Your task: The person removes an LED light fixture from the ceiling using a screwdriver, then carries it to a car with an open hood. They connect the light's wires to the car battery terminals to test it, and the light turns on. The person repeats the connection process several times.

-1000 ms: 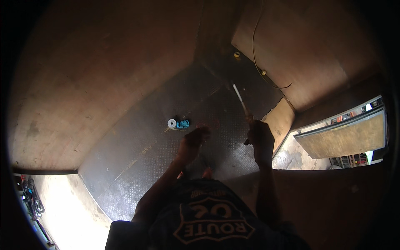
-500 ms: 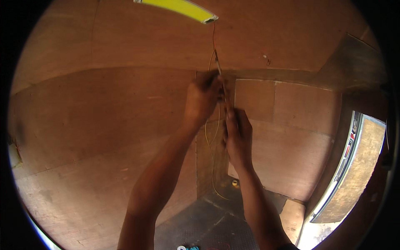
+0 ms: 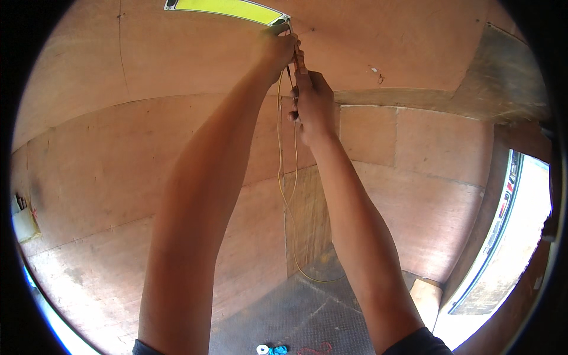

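Note:
My right hand (image 3: pixel 313 103) is closed around a screwdriver (image 3: pixel 300 62) with an orange-brown handle, pointing up. Its thin shaft reaches the right end of a long yellow light fixture (image 3: pixel 228 7) on the wooden ceiling. Just above the right hand, my left hand (image 3: pixel 278 52) is raised to that same end, its fingers bent in close beside the shaft. What the left fingers pinch is hidden. A thin yellow wire (image 3: pixel 280 133) hangs below the hands and loops down toward the floor.
Plywood walls (image 3: pixel 106 171) curve around me. A bright doorway or window opening (image 3: pixel 503 254) lies at the right. On the dark textured floor (image 3: pixel 254 313) are a white roll (image 3: pixel 262 349), a blue item (image 3: pixel 278 349) and a red cord (image 3: pixel 319 349). A pale box (image 3: pixel 25 226) is at the left wall.
Both hands have risen, moving up and slightly left from below the fixture to its right end. The screwdriver has gone up with the right hand, its tip now at the fixture.

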The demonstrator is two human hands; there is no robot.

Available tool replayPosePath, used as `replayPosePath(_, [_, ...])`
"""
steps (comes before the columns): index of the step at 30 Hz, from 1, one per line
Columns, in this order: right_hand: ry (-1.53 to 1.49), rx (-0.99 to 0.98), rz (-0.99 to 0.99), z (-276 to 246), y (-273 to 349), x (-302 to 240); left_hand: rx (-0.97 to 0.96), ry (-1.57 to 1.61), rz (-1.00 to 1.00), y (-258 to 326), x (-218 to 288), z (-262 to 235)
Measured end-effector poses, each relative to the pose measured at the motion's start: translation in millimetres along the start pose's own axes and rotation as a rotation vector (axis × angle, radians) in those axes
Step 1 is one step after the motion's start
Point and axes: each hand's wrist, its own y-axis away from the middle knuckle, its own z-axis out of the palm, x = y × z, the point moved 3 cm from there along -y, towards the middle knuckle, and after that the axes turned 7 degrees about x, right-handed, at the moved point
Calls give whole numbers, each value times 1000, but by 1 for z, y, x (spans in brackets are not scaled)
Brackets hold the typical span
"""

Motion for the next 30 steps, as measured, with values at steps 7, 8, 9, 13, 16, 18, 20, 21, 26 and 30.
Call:
replayPosePath(7, [-123, -69, 33, 3, -6, 11, -27, -66, -42, -2, -2, -2])
replayPosePath(8, [-134, -70, 34, 4, -6, 12, -32, -81, -37, -2, -1, -3])
replayPosePath(9, [-144, -68, 45, 5, -7, 13, -37, -96, -33, -2, 0, -4])
replayPosePath(13, [-181, -72, 40, 7, -6, 18, -42, -129, -33, -3, 0, -5])
replayPosePath(16, [-203, -78, 40, 7, -6, 20, -48, -151, -30, -5, -1, -5])
replayPosePath(18, [-222, -86, 39, 7, -5, 20, -37, -147, -38, -5, 0, -5])
replayPosePath(20, [-234, -83, 40, 7, -5, 20, -35, -157, -25, -3, 2, -5])
replayPosePath(21, [-243, -82, 39, 7, -5, 20, -33, -160, -24, -3, 3, -6])
replayPosePath(26, [-280, -104, 80, 7, -5, 22, -56, -170, -36, -3, 4, -7])
replayPosePath(30, [-384, -179, 137, 6, -8, 28, -58, -174, -32, -10, 1, -8])
